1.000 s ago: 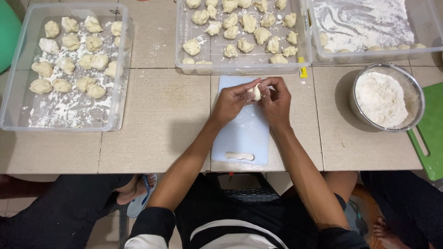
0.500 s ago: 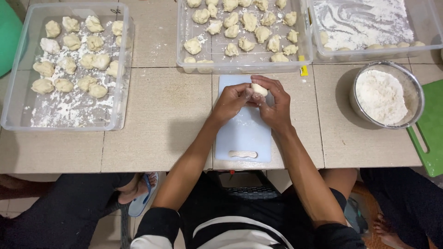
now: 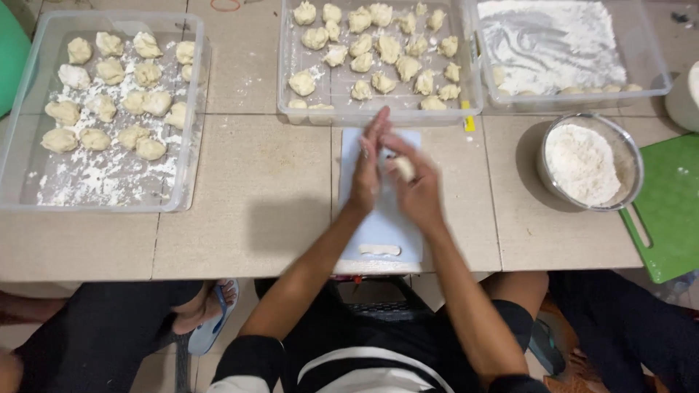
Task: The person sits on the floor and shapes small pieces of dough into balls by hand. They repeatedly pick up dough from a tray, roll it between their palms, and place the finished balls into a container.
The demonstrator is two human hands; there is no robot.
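Worktop (image 3: 247, 189), tiled, bearing your white board (image 3: 382, 225). Above the board, your left hand (image 3: 368, 164) stands edge-on with fingers straight and open; your right hand (image 3: 419, 185) curls its fingers around a small dough piece (image 3: 403, 168), pressed between both palms.

A second ago both hands met near the far end of the pale blue rectangular cutting board (image 3: 378, 218), pinching a small pale lump of dough (image 3: 403, 168) between the fingertips, fingers curled over it. Now the left hand (image 3: 368, 164) has opened flat, its fingers straightened and pointing away from the body, the palm turned toward the right hand (image 3: 419, 185). The dough lump has shifted from the fingertips into the right hand, against the left palm. Both hands have drawn slightly nearer the body.
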